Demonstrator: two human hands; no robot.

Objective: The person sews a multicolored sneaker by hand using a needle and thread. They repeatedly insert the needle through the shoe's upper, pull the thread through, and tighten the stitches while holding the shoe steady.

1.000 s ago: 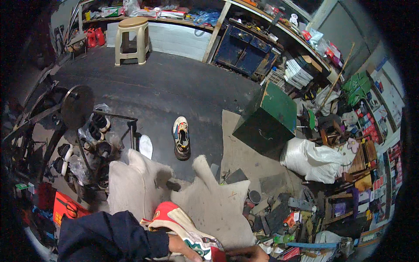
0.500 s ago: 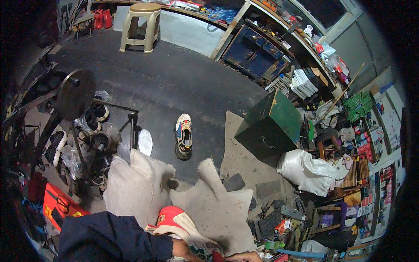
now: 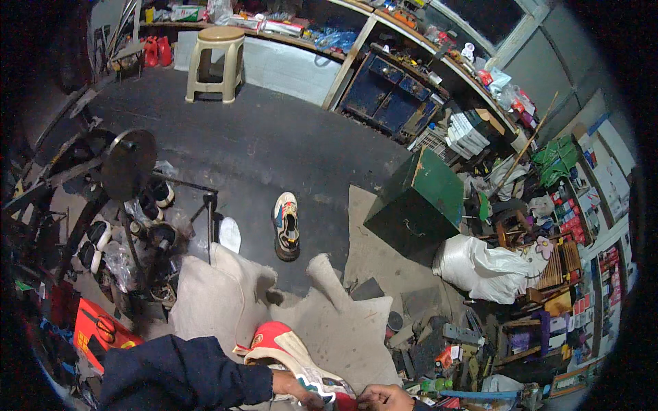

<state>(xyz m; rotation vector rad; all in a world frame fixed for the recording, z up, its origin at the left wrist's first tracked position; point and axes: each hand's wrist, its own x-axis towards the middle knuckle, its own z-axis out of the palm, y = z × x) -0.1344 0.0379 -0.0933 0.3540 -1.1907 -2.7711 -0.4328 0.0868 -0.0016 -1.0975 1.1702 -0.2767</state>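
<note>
A red and cream sneaker (image 3: 284, 342) lies over a pale cloth (image 3: 349, 329) at the bottom of the view, its red heel end pointing away. My left hand (image 3: 296, 389), coming out of a dark sleeve, is closed on the near side of this sneaker; its fingertips are partly hidden. At the sneaker's near end, my right hand (image 3: 387, 397) has its fingers curled into a pinch. What they pinch is too small and dark to make out. Farther off, a second, multicoloured sneaker (image 3: 286, 229) stands alone on the dark floor mat (image 3: 260, 151).
On the left stand a black metal stand with a round plate (image 3: 130, 164), several shoes, and a red box with scissors (image 3: 103, 329) on it. Right are a green metal box (image 3: 418, 198), a white sack (image 3: 480, 267) and scattered tools. A stool (image 3: 216, 65) stands at the back.
The whole scene sits a little lower in the picture as my head has tilted. My right hand shows more, its fingers curled by the sneaker's near end. My left hand stays on the sneaker.
</note>
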